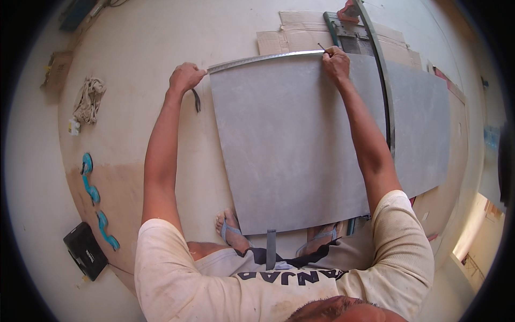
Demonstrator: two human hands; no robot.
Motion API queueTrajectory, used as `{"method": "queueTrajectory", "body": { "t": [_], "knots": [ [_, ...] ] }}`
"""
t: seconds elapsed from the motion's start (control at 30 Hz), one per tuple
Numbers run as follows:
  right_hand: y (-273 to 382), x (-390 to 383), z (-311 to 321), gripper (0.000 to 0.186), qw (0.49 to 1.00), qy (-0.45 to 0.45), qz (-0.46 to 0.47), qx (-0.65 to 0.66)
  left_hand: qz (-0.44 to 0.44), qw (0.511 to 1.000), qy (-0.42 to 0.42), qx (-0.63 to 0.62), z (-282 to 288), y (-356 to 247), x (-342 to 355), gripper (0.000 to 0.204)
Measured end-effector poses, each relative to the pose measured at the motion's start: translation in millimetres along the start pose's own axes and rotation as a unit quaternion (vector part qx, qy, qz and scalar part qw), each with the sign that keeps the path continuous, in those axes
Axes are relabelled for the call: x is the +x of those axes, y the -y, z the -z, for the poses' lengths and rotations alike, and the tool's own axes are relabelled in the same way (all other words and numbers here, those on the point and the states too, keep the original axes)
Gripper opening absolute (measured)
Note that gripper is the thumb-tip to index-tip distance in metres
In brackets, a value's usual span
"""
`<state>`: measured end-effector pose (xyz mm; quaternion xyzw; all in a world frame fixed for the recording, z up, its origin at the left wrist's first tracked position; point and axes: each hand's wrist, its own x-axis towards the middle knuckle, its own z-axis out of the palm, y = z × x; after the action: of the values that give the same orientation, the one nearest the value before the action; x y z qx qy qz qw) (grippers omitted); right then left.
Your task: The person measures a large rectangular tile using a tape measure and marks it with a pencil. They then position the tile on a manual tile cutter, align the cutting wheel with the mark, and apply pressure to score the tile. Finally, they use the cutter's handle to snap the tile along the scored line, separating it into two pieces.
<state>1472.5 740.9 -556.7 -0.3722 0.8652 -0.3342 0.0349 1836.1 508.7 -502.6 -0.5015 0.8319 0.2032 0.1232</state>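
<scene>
A large grey tile (295,139) lies flat in front of me. Along its far edge stretches a silvery tape measure blade (263,58) with fine marks. My left hand (186,77) is closed at the blade's left end, just beyond the tile's far left corner; a dark strap (196,101) dangles below it. My right hand (337,63) is closed at the other end, over the far edge. From its fingers sticks out a thin dark pencil-like stick (321,46), too small to make out surely. The tape's case, if in my left hand, is hidden.
A long dark rail (383,80) of a tile cutter crosses the tile, with a red part (348,12) at its far end. Cardboard (298,27) lies beyond. At left are teal suction lifters (90,180), a crumpled cloth (90,100) and a black case (86,251).
</scene>
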Motion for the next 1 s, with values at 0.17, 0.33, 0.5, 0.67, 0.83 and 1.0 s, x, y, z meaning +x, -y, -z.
{"method": "queueTrajectory", "body": {
  "t": [0.17, 0.33, 0.5, 0.67, 0.83, 1.0],
  "knots": [
    [2.5, -14.9, 6.4, 0.016, 1.0, 0.023, -0.016, -0.01, 0.017, 0.999, -0.023, -0.014, 7.0, -8.2, -12.5, 0.037],
    [-2.5, 9.5, -3.4, 0.016, 0.999, 0.024, -0.01, -0.019, 0.004, 1.0, 0.007, -0.001, 8.2, -9.7, -7.1, 0.04],
    [3.3, 3.5, 9.8, 0.025, 0.994, 0.041, -0.077, 0.073, 0.002, 0.999, -0.045, -0.011, -3.1, -0.1, -10.8, 0.043],
    [-7.0, -10.6, 27.5, 0.031, 0.981, -0.031, -0.116, 0.154, 0.005, 0.998, -0.029, -0.061, -12.5, 3.2, -11.1, 0.041],
    [-26.5, -19.4, 42.7, 0.025, 0.912, -0.052, -0.263, 0.309, -0.01, 0.992, -0.038, -0.121, -16.7, 11.7, -8.5, 0.04],
    [-29.2, -32.0, 49.6, 0.022, 0.922, -0.106, -0.186, 0.323, 0.018, 0.986, -0.021, -0.163, -15.7, 12.7, -10.3, 0.039]
  ]
}}
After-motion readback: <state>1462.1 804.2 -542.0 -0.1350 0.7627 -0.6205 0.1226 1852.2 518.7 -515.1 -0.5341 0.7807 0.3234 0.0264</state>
